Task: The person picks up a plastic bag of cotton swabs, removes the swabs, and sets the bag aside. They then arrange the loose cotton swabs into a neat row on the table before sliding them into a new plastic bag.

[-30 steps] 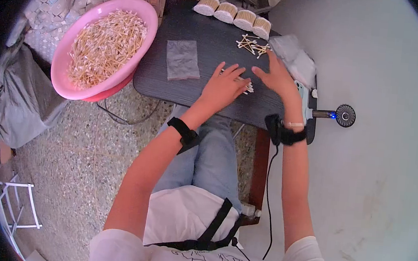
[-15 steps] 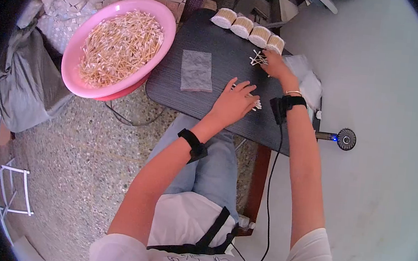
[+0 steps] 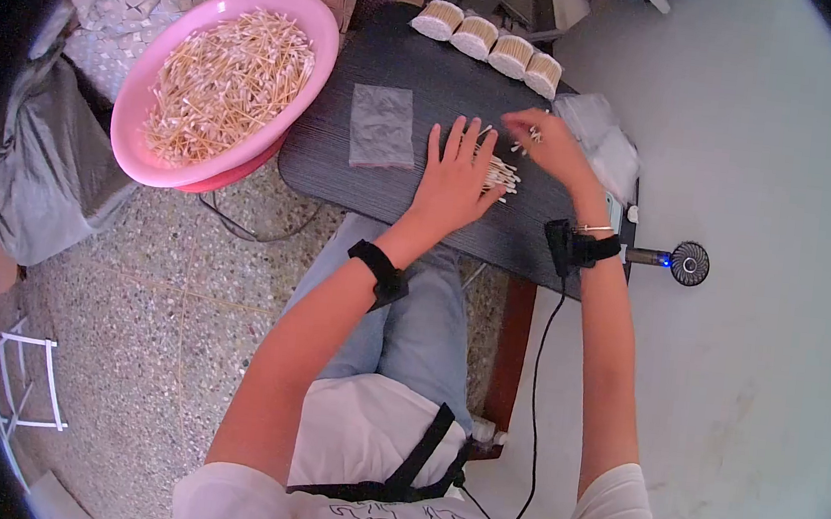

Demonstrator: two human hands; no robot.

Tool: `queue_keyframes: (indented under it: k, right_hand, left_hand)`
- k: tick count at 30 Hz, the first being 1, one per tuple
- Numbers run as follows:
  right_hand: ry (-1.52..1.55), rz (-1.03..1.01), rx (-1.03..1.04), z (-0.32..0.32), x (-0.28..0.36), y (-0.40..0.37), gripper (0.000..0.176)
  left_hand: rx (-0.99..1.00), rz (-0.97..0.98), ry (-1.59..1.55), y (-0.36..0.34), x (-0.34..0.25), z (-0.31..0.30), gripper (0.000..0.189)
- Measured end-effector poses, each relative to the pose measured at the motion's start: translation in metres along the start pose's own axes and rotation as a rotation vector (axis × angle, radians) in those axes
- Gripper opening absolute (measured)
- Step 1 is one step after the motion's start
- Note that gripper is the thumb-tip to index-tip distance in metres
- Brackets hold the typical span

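1. In the head view, the left hand (image 3: pixel 456 175) lies palm down, its fingers spread wide, over the near part of a black wood-grain tabletop (image 3: pixel 452 88). It partly covers a small pile of thin wooden cotton swabs with white tips (image 3: pixel 503 178), which shows beside its thumb; whether its palm presses on them cannot be told.
2. The right hand (image 3: pixel 551 151) is farther out and to the right, its fingers bent and drawn fairly close together. A few loose cotton swabs (image 3: pixel 520 151) show around its fingers; whether it grips any of them cannot be told.
3. Left of the left hand, well apart from the pile, a flat, clear plastic bag (image 3: pixel 382 126) lies on the tabletop.
4. Along the far edge, four round bundles of wooden cotton swabs (image 3: pixel 474 37) stand side by side in a slanting row. The rightmost is nearest to the right hand.
5. Just beyond the right hand, crumpled, whitish see-through plastic packaging (image 3: pixel 602 142) lies at the right edge.
6. Near the right wrist, a pale blue-green phone (image 3: pixel 614 215) is partly hidden by the arm; a small black round fan (image 3: pixel 690 264) with a blue light juts out past the edge.
7. To the left of the tabletop, a wide pink plastic basin (image 3: pixel 126 132) holds a large, jumbled heap of cotton swabs.
8. Each wrist wears a black strap (image 3: pixel 377 266).
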State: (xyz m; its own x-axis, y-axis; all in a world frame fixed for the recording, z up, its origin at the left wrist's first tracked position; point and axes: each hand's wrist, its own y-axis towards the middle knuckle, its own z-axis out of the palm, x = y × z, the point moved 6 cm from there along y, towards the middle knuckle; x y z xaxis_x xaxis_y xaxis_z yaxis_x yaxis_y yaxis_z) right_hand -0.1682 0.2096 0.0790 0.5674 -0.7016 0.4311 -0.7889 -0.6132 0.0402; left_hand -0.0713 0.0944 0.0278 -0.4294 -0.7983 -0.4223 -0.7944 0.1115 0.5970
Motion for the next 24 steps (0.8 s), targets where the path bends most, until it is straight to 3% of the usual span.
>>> queue_keyframes:
  k: [2,5,8,11,17,23,24]
  right_hand:
    - [-0.209,-0.097,-0.128,-0.014,-0.017,-0.005,0.051]
    - [-0.322,-0.096,-0.101,-0.009,-0.043,-0.004,0.064]
    - [-0.431,-0.047,-0.059,0.000,-0.061,0.001,0.049]
    - [-0.317,-0.037,-0.037,0.000,-0.065,0.006,0.039]
    - [-0.455,0.147,-0.041,-0.009,-0.051,-0.002,0.015]
    - [-0.456,0.158,0.026,0.005,-0.023,-0.010,0.014]
    - [-0.389,0.083,0.007,0.007,-0.015,-0.011,0.016]
  left_hand:
    - [0.041,0.025,0.018,-0.001,0.000,0.004,0.058]
    - [0.114,0.076,0.071,-0.002,-0.002,0.008,0.054]
    - [0.128,0.080,0.040,-0.002,-0.003,0.009,0.052]
    - [0.114,0.091,-0.051,-0.002,-0.003,0.004,0.051]
    - [0.154,0.104,-0.030,-0.002,-0.004,0.006,0.051]
    - [0.073,0.069,-0.058,-0.001,-0.003,0.001,0.058]
    - [0.049,0.045,-0.049,0.000,-0.003,-0.001,0.060]
